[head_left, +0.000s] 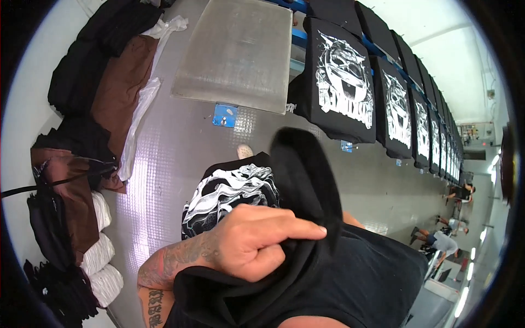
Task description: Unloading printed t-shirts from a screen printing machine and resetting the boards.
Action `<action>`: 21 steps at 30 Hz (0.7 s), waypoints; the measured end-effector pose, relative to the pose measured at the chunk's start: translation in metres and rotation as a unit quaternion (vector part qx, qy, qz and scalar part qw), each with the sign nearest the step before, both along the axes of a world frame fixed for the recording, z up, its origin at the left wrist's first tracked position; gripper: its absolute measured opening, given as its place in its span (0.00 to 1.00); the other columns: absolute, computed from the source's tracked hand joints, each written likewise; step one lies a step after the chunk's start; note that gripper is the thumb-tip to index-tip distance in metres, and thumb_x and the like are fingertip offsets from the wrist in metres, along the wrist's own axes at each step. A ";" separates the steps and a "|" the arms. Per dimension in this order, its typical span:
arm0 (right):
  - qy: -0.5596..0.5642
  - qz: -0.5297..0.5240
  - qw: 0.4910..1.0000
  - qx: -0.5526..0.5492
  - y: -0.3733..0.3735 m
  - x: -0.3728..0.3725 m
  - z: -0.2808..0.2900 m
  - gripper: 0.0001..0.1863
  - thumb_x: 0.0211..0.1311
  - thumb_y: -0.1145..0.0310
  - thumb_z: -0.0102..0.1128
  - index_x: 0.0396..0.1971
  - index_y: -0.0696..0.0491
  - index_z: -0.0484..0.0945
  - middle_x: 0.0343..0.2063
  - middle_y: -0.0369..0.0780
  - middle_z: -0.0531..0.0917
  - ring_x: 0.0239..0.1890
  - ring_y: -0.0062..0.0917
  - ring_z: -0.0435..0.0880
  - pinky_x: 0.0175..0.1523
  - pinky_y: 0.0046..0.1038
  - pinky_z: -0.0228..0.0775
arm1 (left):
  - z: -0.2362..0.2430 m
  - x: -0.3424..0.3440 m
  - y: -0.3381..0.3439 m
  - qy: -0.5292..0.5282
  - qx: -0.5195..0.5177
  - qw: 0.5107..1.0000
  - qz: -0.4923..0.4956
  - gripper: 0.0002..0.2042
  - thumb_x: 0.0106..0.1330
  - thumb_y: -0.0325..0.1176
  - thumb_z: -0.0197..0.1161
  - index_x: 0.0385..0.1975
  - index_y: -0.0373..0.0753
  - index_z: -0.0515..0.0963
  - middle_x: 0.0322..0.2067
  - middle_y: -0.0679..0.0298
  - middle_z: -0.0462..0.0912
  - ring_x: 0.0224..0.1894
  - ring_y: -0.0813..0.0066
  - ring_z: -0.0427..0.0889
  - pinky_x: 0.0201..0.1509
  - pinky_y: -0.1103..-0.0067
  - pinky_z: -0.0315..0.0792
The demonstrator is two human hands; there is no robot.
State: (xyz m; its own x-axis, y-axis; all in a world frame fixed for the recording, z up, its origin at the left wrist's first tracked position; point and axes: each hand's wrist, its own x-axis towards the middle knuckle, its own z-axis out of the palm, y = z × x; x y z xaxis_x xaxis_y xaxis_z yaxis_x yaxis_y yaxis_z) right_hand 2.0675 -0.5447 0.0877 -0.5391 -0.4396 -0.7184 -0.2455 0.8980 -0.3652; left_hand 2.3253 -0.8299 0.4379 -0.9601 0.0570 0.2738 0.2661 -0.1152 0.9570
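Observation:
In front of my body hangs a black printed T-shirt [235, 191] with white artwork on its front. My left hand [254, 240] is closed on its dark cloth, index finger stretched out and the other fingers curled in. A blurred fold of black cloth [306, 169] rises beside that fingertip. Behind this fold only a sliver of skin from my right arm or hand [353, 220] shows; its fingers are hidden. Beyond the shirt, a bare grey flat printing board [235, 54] stands out over the floor, apart from both hands.
Black T-shirts with white prints [344, 82] lie on a long row of boards running off to the right. At left are piles of black garments [82, 82], brown cloth [123, 76] and white folded bundles [104, 279]. People [443, 240] stand far right.

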 end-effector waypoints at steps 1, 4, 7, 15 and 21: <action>-0.070 -0.013 0.997 0.023 0.011 0.009 -0.003 0.08 0.65 0.63 0.61 0.40 0.48 0.81 0.23 0.37 0.76 0.23 0.30 0.75 0.30 0.32 0.70 | 0.001 0.001 0.005 -0.002 0.008 0.998 0.065 0.25 0.46 0.15 0.45 0.45 0.30 0.82 0.29 0.51 0.84 0.29 0.64 0.84 0.37 0.77 0.76; -0.259 -0.086 0.961 0.048 0.033 0.024 0.000 0.09 0.64 0.61 0.62 0.39 0.48 0.81 0.22 0.35 0.76 0.21 0.28 0.73 0.28 0.32 0.69 | 0.002 -0.006 0.017 0.014 0.029 0.987 0.156 0.23 0.47 0.15 0.47 0.43 0.30 0.81 0.25 0.58 0.81 0.23 0.72 0.78 0.29 0.82 0.71; -0.375 -0.151 0.914 0.030 0.051 0.022 0.020 0.10 0.64 0.58 0.64 0.39 0.48 0.81 0.22 0.33 0.75 0.20 0.27 0.72 0.26 0.32 0.68 | 0.006 -0.016 0.028 0.027 0.026 0.991 0.128 0.23 0.47 0.14 0.45 0.42 0.30 0.81 0.25 0.59 0.81 0.23 0.75 0.78 0.29 0.83 0.70; 0.096 0.054 0.991 0.072 0.078 -0.045 0.146 0.20 0.64 0.48 0.63 0.33 0.53 0.84 0.23 0.37 0.81 0.20 0.20 0.73 0.26 0.26 0.66 | 0.004 -0.037 0.054 0.008 0.013 0.992 0.128 0.20 0.52 0.13 0.45 0.43 0.30 0.80 0.29 0.59 0.83 0.31 0.75 0.82 0.38 0.83 0.73; 0.148 -0.043 0.930 -0.335 -0.004 -0.030 0.272 0.14 0.70 0.62 0.58 0.30 0.58 0.80 0.16 0.31 0.73 0.21 0.15 0.69 0.27 0.24 0.65 | 0.015 -0.042 0.058 -0.010 -0.039 0.992 0.121 0.17 0.58 0.14 0.48 0.45 0.30 0.78 0.34 0.61 0.82 0.35 0.79 0.80 0.42 0.84 0.72</action>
State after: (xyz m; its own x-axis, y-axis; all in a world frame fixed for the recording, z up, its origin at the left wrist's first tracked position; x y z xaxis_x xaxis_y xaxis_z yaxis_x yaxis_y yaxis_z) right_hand 2.0378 -0.5491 0.3601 -0.7232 -0.6812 -0.1139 -0.3622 0.5145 -0.7772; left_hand 2.2831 -0.7720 0.4528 -0.9535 -0.1551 0.2585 0.2579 0.0247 0.9659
